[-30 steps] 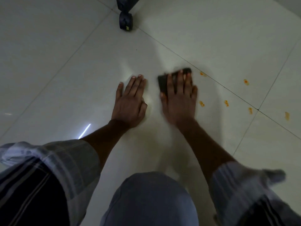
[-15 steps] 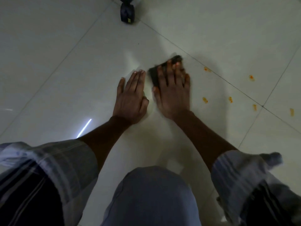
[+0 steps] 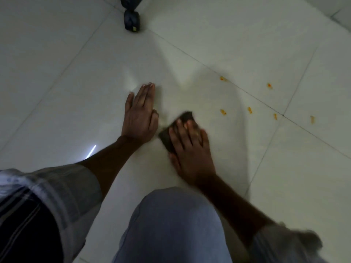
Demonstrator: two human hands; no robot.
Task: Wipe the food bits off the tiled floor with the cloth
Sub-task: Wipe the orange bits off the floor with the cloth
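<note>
A dark folded cloth (image 3: 169, 136) lies flat on the white tiled floor (image 3: 76, 88). My right hand (image 3: 191, 152) presses down on it with spread fingers; most of the cloth is hidden under the palm, and the hand is blurred. My left hand (image 3: 140, 114) rests flat on the floor just left of the cloth, fingers together, holding nothing. Several small orange food bits (image 3: 223, 112) are scattered on the tiles to the right of the cloth, along a grout line, apart from it.
A dark furniture leg with a caster (image 3: 132, 20) stands at the top centre. My knee in light grey trousers (image 3: 171, 228) is at the bottom centre, close below the right hand. Grout lines cross the floor diagonally.
My right hand has dragged the cloth back toward my knee and slightly right. My left hand has stayed planted on the floor.
</note>
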